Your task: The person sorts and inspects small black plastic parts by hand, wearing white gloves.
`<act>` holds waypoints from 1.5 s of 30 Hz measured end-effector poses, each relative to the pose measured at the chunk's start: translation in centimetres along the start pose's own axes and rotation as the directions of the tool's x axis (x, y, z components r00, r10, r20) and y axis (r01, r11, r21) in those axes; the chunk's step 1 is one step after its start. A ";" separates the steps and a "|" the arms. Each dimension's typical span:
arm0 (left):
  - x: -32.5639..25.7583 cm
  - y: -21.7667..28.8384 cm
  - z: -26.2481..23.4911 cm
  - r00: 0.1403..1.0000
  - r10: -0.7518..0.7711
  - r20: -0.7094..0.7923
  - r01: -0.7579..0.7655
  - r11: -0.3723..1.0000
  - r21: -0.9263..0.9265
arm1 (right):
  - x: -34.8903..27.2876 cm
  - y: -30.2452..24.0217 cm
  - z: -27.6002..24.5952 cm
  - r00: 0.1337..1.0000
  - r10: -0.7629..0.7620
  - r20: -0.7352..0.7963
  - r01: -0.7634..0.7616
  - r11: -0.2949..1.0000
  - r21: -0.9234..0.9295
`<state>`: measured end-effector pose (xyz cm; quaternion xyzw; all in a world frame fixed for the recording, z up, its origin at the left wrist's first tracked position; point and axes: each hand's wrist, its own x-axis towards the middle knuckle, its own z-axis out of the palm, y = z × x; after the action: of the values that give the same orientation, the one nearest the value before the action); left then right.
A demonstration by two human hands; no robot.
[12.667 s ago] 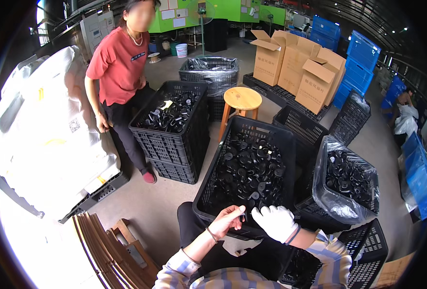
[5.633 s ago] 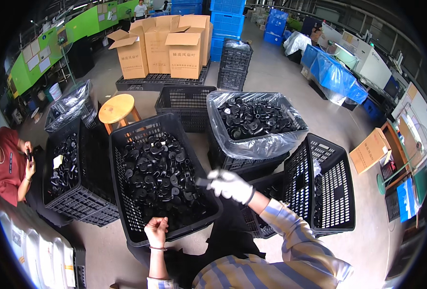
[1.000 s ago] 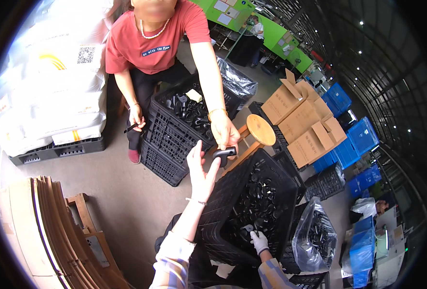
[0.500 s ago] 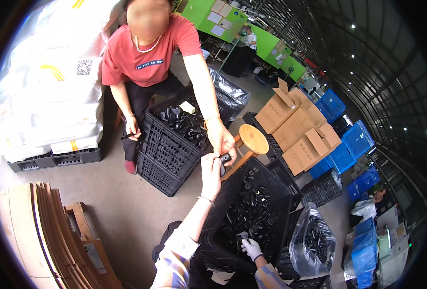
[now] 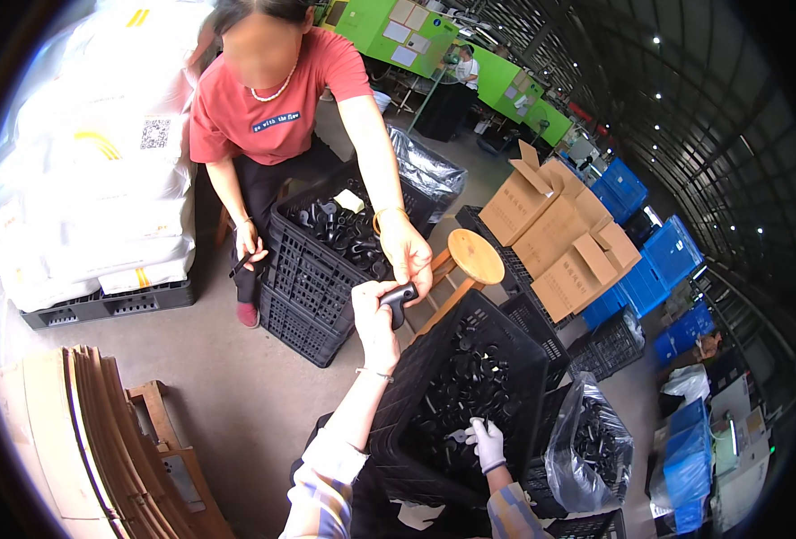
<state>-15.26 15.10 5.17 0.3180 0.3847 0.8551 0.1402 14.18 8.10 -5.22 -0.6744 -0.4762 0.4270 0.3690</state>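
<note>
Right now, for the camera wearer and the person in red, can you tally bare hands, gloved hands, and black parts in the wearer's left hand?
Bare hands: 3 (wearer's left hand, co-worker's left hand, co-worker's right hand)
Gloved hands: 1 (wearer's right hand)
Held black part: 1
Total: 5

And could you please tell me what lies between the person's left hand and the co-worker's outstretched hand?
In the head view, a black part lies between the left hand, which grips it, and the co-worker's hand.
</note>
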 end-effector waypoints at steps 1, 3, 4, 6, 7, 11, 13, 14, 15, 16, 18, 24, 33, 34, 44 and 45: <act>0.1 0.2 0.2 1.000 0.023 -0.007 -0.023 1.000 -0.006 | -0.2 -0.4 0.2 1.000 -0.001 -0.002 0.001 1.000 0.003; 0.1 0.2 0.4 0.999 0.047 -0.013 -0.047 0.999 -0.015 | -0.6 -0.8 0.7 0.999 -0.019 0.028 0.019 1.000 -0.018; 0.1 0.0 0.6 0.996 0.088 -0.006 -0.087 0.995 0.056 | -0.5 -0.5 0.7 0.999 -0.012 0.049 0.014 0.999 -0.037; 0.1 -0.2 1.3 0.990 0.140 -0.018 -0.136 0.980 0.145 | -0.6 0.2 0.8 0.999 0.020 0.047 -0.019 0.999 -0.030; 0.2 -0.1 1.3 0.990 0.141 -0.020 -0.137 0.980 0.144 | -0.9 0.8 0.8 0.999 0.028 0.044 -0.028 1.000 -0.007; 1.2 0.3 1.8 0.996 0.083 -0.039 -0.083 0.997 0.000 | -1.4 1.5 0.6 0.995 0.089 0.043 -0.088 0.995 -0.042; 1.3 0.3 1.8 0.992 0.125 -0.026 -0.126 0.990 -0.056 | -1.6 1.7 0.3 0.994 0.100 0.042 -0.097 0.994 -0.060; 1.3 0.3 1.8 0.992 0.127 -0.024 -0.128 0.990 -0.060 | -1.7 1.8 0.1 0.993 0.111 0.041 -0.108 0.991 -0.077; 1.3 0.3 1.9 0.987 0.163 0.002 -0.162 0.985 -0.062 | -1.9 1.9 0.0 0.994 0.107 0.036 -0.104 0.992 -0.073; 1.2 0.2 2.3 0.979 0.199 0.029 -0.197 0.978 -0.070 | -1.9 2.0 -0.3 0.994 0.108 0.034 -0.106 0.993 -0.050; 1.0 0.8 3.1 0.980 0.197 0.036 -0.198 0.980 0.003 | -2.0 1.8 -0.5 0.994 0.108 0.024 -0.107 0.994 -0.038; 0.5 0.0 1.7 0.988 0.149 0.024 -0.151 0.964 0.218 | -2.8 3.1 1.3 0.992 0.109 0.064 -0.107 0.994 -0.037; 2.5 -3.1 0.4 0.904 -0.426 -0.029 0.358 0.793 -0.494 | -2.0 1.5 -0.4 0.977 0.213 -0.026 -0.202 0.953 0.227; 2.9 -2.9 -0.3 0.856 -0.516 0.025 0.439 0.702 -0.561 | -1.4 1.7 -0.9 0.976 0.217 -0.008 -0.205 0.935 0.290; -4.0 -5.7 0.5 0.621 -0.761 0.188 0.768 0.543 -0.340 | 0.8 6.1 -6.4 0.948 0.315 0.042 -0.216 0.543 0.811; -6.8 -5.4 2.5 0.594 -0.771 0.232 0.804 0.551 -0.224 | 0.8 6.8 -7.0 0.943 0.320 0.088 -0.233 0.452 0.861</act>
<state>-8.47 16.81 -0.57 0.1313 0.3408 0.7316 0.5757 23.02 6.35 -8.98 -0.4861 -0.0671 0.6309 0.6010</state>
